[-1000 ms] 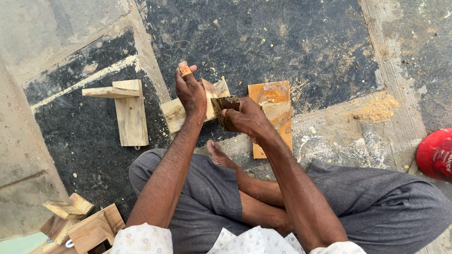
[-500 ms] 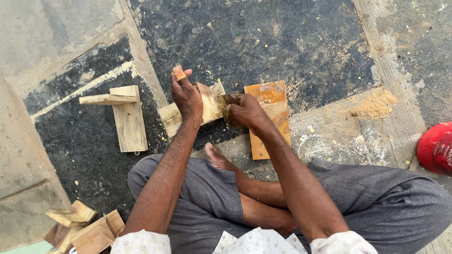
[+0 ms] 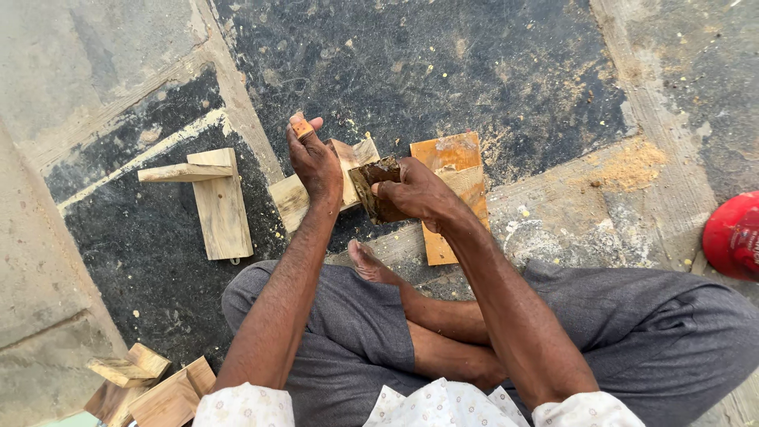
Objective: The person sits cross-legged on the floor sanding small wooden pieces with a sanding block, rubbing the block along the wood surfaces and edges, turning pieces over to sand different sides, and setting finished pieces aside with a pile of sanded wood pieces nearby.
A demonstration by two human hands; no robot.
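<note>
The person sat cross-legged on the floor (image 3: 443, 55), both arms reaching out over the knees. The left hand (image 3: 315, 162) was closed on a pale wood block (image 3: 348, 170), its grip clamped over the block's top, with a small wooden peg (image 3: 301, 126) pinched upright between thumb and fingertips above it. The block lay tilted on the floor under that grip, its near end poking out toward the left knee.

The right hand (image 3: 415, 192) was wrapped shut around a dark tool (image 3: 375, 178); what kind of tool could not be told. Its rough brown head stuck out of the grip toward the left hand and touched the block's edge. Both grips were close together, almost meeting.

Just beyond the right grip, partly under it, an orange-stained board (image 3: 451, 154) lay flat. A bare foot (image 3: 370, 265) rested below the two hands. Well off from the left grip lay a T-shaped wood piece (image 3: 213, 194). Near the left elbow sat a heap of offcuts (image 3: 150, 383). Far out from the right grip, at the picture's edge, was a red round thing (image 3: 734, 236). Sawdust (image 3: 628, 166) lay scattered beyond the board.
</note>
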